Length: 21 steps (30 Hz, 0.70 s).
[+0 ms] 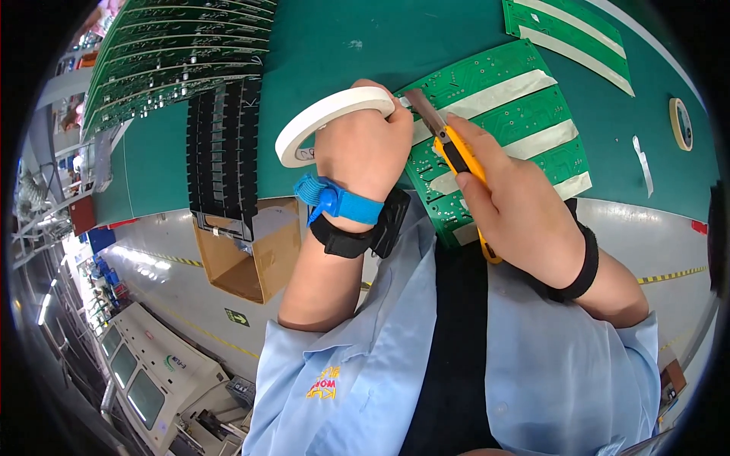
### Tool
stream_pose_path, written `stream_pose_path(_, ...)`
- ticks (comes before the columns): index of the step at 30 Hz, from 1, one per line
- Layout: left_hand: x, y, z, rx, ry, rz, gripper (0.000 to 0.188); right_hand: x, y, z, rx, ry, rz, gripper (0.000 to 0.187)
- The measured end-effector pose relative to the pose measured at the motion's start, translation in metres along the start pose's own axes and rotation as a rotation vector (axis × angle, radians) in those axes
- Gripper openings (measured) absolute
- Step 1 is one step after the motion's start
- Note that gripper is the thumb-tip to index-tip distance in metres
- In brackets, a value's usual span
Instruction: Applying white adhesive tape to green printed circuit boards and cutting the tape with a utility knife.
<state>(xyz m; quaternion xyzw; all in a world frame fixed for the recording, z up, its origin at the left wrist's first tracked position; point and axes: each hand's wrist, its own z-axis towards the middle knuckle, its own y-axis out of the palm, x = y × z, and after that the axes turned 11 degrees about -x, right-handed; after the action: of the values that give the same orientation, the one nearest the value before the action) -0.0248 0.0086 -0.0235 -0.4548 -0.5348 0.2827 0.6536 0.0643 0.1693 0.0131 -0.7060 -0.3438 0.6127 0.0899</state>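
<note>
Three pale strips [541, 142] already cross the green circuit board [517, 120] at the table's [327, 30] near edge, cutting seemingly unfinished: the right hand [521, 201] grips a yellow knife [470, 156]; the left hand [365, 144], bearing a tape roll [323, 115], hides its grip.

Open cardboard box [280, 254] below the near edge of the green counter [319, 45], close to a black slotted rack [199, 152]. Down left there's a chunky off-white console [161, 334] with three screens [145, 397]. Grey floor [179, 285] has a little green sign [236, 317], plus yellow-black striped tape [675, 275] off right.
</note>
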Motion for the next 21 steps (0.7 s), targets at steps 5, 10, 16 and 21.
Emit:
stream_pose_path(5,0.0002,0.0010,-0.0005,0.031,0.005,0.048,0.013,0.0002,0.0053,-0.0001,0.000,0.004,-0.067,0.052)
stream_pose_path(10,-0.0010,0.0049,0.0003,0.054,0.000,0.048,0.013,-0.0062,0.0059,-0.0009,-0.041,0.102,-0.172,0.051)
stream_pose_path(16,-0.0015,0.0029,-0.0013,0.024,-0.008,0.002,0.012,-0.0056,0.0088,0.0002,-0.036,0.026,-0.198,0.058)
stream_pose_path(21,-0.0018,0.0018,-0.0008,0.016,0.019,-0.015,0.012,-0.0079,0.0108,0.0021,-0.025,0.026,-0.207,0.061)
